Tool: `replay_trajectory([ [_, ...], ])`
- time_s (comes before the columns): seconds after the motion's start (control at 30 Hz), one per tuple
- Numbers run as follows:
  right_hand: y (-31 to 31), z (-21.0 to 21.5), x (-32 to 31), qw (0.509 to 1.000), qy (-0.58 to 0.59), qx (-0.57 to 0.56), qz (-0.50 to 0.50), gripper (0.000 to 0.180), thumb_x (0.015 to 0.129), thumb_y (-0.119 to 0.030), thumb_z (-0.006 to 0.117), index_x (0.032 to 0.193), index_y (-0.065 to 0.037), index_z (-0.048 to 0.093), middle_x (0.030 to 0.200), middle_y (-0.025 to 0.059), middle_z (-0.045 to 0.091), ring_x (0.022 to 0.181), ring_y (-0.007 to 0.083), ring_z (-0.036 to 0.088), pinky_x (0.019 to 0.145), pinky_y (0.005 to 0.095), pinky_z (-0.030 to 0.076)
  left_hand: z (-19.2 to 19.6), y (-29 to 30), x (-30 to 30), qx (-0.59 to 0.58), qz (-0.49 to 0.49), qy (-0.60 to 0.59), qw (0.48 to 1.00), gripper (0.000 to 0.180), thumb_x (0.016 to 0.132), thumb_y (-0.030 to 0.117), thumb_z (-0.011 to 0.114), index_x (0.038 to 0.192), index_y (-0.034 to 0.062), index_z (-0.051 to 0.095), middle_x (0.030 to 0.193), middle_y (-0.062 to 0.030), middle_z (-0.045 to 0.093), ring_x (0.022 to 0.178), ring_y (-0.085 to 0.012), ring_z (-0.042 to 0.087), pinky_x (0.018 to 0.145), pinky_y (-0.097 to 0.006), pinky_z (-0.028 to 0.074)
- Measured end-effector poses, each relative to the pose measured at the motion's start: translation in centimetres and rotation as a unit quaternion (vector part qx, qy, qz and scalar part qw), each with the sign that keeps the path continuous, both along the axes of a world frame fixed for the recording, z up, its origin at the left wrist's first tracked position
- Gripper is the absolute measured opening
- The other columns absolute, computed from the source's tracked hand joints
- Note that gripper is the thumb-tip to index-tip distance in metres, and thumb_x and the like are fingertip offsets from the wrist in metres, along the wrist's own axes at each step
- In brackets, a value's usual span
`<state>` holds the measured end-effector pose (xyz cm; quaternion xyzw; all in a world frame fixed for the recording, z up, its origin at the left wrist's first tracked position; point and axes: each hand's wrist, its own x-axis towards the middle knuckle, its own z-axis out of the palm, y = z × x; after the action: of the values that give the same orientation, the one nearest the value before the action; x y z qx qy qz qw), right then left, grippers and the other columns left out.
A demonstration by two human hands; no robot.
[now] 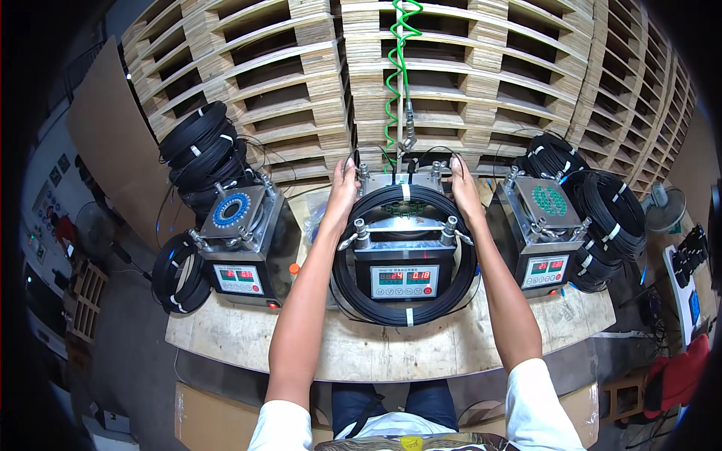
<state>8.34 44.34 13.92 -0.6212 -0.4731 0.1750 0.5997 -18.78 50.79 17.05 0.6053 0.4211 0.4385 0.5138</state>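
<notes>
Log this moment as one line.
left hand: by middle machine's left; right hand: by its right; black cable coil: lit display visible through it; wooden pallets: stacked behind

There are three machines and one green hose.

1. The bench has a pale, scuffed wooden top.
2. Three metal-topped boxes with lit displays stand along it: the left box, the middle box and the right box.
3. A black cable coil sits at the left end, beside the left box.
4. More coils are piled around the right box, their footing mostly hidden.
</notes>
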Motion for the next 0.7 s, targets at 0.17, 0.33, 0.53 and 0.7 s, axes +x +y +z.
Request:
replay_trajectory([
  [0.17, -0.5, 0.7, -0.5, 1.000, -0.007, 0.013, 0.023, 0.057, 0.106, -0.048, 0.040, 0.150, -0.011, 0.043, 0.143, 0.0200, 0.053, 0.129, 0.0313, 0.054, 0.101, 0.0382, 0.046, -0.7, 0.7, -0.2, -0.010, 0.032, -0.010, 0.999, 0.080, 0.099, 0.067, 0.039, 0.158, 0.0139, 0.024, 0.130, -0.0129, 0.051, 0.102, -0.0201, 0.055, 0.080, -0.036, 0.047],
  [0.33, -1.5, 1.5, -1.7, 0.995, 0.074, 0.042, 0.055, 0.059, 0.106, -0.050, 0.040, 0.152, -0.013, 0.039, 0.126, 0.0106, 0.057, 0.097, 0.0171, 0.055, 0.061, 0.0282, 0.052, -0.8, 0.7, 0.1, 0.003, 0.078, -0.033, 0.996, 0.085, 0.098, 0.066, 0.043, 0.157, 0.0092, 0.022, 0.117, -0.0162, 0.053, 0.091, -0.0200, 0.054, 0.077, -0.034, 0.048],
  [0.53, -1.2, 1.3, -1.7, 0.998, 0.053, 0.002, 0.039, 0.068, 0.103, -0.058, 0.038, 0.150, -0.008, 0.043, 0.126, 0.0116, 0.059, 0.098, 0.0191, 0.058, 0.075, 0.0327, 0.053, -1.5, 1.5, 0.3, 0.069, 0.059, 0.008, 0.996, 0.079, 0.101, 0.061, 0.043, 0.154, 0.0041, 0.029, 0.114, -0.0125, 0.057, 0.090, -0.0175, 0.055, 0.075, -0.031, 0.047],
  [0.7, 0.0, 0.1, 0.4, 0.999, -0.012, -0.050, 0.007, 0.069, 0.103, -0.059, 0.039, 0.147, -0.007, 0.045, 0.128, 0.0118, 0.059, 0.098, 0.0195, 0.059, 0.076, 0.0337, 0.053, -1.3, 1.1, 1.0, 0.098, 0.026, 0.025, 0.995, 0.072, 0.103, 0.059, 0.041, 0.150, 0.0035, 0.037, 0.115, -0.0097, 0.057, 0.088, -0.0143, 0.055, 0.075, -0.030, 0.046],
])
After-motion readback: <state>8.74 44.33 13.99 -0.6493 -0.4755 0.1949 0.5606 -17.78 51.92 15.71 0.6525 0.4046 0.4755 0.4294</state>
